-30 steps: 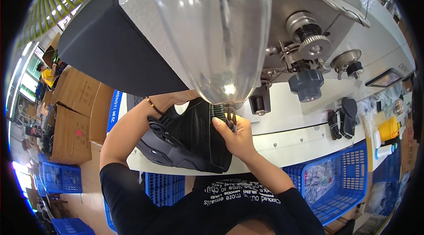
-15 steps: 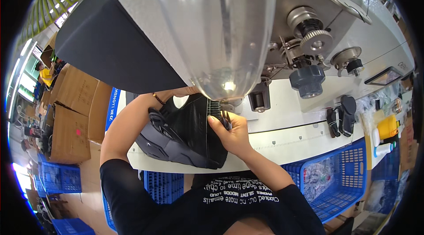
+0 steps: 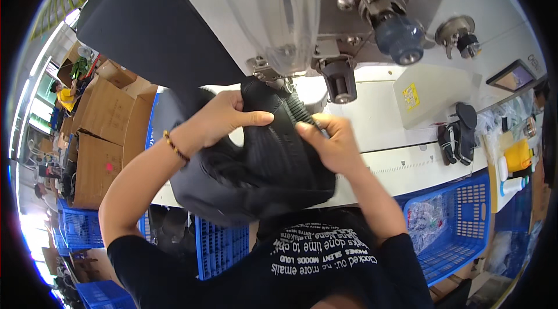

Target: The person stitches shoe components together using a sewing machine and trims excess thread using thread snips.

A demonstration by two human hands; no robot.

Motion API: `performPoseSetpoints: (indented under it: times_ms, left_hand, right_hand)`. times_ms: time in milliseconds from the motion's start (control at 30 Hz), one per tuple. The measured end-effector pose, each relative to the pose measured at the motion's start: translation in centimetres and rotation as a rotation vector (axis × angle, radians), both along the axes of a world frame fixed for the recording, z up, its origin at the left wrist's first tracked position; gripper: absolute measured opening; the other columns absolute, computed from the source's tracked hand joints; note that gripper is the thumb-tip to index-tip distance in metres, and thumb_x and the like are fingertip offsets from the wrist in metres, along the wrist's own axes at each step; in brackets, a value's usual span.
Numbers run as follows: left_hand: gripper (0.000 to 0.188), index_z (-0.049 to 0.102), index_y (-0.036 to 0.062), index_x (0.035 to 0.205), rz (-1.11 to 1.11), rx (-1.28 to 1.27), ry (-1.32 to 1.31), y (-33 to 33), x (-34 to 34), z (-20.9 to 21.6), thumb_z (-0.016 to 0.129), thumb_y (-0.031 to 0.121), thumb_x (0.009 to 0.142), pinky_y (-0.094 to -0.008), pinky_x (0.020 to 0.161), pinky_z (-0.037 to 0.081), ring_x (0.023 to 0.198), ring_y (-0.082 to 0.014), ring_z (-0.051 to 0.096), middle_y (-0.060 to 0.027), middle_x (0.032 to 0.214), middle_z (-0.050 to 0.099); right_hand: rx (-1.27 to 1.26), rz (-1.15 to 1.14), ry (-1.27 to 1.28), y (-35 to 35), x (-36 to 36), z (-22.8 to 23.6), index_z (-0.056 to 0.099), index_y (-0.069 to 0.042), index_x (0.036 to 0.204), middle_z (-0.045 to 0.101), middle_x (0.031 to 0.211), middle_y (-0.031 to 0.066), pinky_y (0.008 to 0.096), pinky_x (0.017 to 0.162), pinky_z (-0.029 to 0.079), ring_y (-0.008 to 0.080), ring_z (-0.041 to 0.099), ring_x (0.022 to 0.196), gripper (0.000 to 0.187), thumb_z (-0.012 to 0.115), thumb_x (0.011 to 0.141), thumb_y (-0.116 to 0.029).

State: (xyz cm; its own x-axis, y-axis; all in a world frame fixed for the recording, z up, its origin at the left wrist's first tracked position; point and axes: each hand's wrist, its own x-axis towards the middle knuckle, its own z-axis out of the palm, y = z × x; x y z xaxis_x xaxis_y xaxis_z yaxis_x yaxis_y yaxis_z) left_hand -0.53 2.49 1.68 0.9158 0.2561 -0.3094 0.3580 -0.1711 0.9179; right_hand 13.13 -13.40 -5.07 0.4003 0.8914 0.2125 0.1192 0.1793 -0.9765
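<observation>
A black padded fabric bag with grey panels lies bunched on the white sewing machine bed, its upper edge under the needle area. My left hand grips the fabric on the left, thumb laid across the stitched seam and fingers curled out of sight. On the other side my right hand, slightly blurred, pinches the bag's edge beside a ribbed black strip. The strip runs from the needle area down to my right fingers. A clear plastic guard stands in front of the machine head above both hands.
Tension knobs jut from the machine at upper right. A black clip-like device rests on the table's right. Blue baskets stand below at right and left. Cardboard boxes are at left; a person in yellow is farther back.
My view has moved closer to the needle area. My left hand, earlier mostly behind the bag, now shows on top with its thumb on the seam. The bag has shifted and spread right.
</observation>
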Motion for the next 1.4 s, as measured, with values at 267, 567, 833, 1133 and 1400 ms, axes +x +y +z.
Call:
performPoseSetpoints:
  times_ms: [267, 567, 833, 1133, 1400]
  left_hand:
    - [0.042, 0.049, -0.0042, 0.102, 0.172, -0.050, 0.179, -2.0, -1.9, -2.0, 0.061, 0.028, 0.079, -0.0216, 0.074, 0.042, 0.082, -0.0077, 0.052, -0.0043, 0.089, 0.058]
    - [0.038, 0.050, 0.0015, 0.108, 0.160, -0.636, -0.129, -1.4, 0.1, -7.4, 0.055, 0.029, 0.083, -0.0298, 0.086, 0.040, 0.097, -0.0167, 0.051, -0.0084, 0.105, 0.054]
    - [0.044, 0.048, -0.0011, 0.111, 0.194, -0.588, -0.418, -2.0, 0.8, -6.8, 0.065, 0.016, 0.074, -0.0299, 0.085, 0.042, 0.097, -0.0163, 0.052, -0.0076, 0.107, 0.054]
    - [0.044, 0.045, -0.0026, 0.114, 0.194, -0.979, -0.393, -2.8, 0.6, -7.9, 0.046, 0.032, 0.088, -0.0348, 0.092, 0.038, 0.105, -0.0220, 0.049, -0.0128, 0.114, 0.051]
    - [0.057, 0.045, -0.0014, 0.113, 0.057, -1.273, -0.689, -4.0, 1.7, -10.6, 0.034, 0.048, 0.087, -0.0402, 0.093, 0.037, 0.105, -0.0265, 0.050, -0.0162, 0.114, 0.050]
  right_hand:
    - [-0.154, 0.200, -0.540, -0.1, 6.3, 3.5, 0.061, -0.001, 0.069, 0.054, 0.055, 0.0084, 0.0282, 0.054, 0.040, 0.0157, 0.050, 0.052, 0.020, 0.061, 0.072, -0.021]
    - [-0.217, 0.132, -0.266, -0.6, 3.1, 3.1, 0.061, 0.001, 0.077, 0.058, 0.059, 0.0082, 0.0276, 0.054, 0.040, 0.0119, 0.051, 0.052, 0.020, 0.063, 0.073, -0.019]
    - [-0.132, 0.183, 0.169, -0.6, 2.8, 3.5, 0.062, 0.001, 0.070, 0.054, 0.061, -0.0046, 0.0195, 0.053, 0.035, 0.0011, 0.042, 0.059, 0.017, 0.061, 0.077, -0.016]
    - [-0.346, 0.168, 0.066, -0.4, 3.4, 4.2, 0.062, 0.002, 0.074, 0.057, 0.064, -0.0023, 0.0195, 0.055, 0.036, 0.0018, 0.045, 0.060, 0.019, 0.061, 0.077, -0.016]
    - [-0.500, 0.284, 0.403, 0.2, 4.3, 3.1, 0.059, -0.004, 0.076, 0.047, 0.056, -0.0043, 0.0191, 0.034, 0.016, 0.0021, 0.028, 0.037, 0.018, 0.066, 0.074, -0.021]
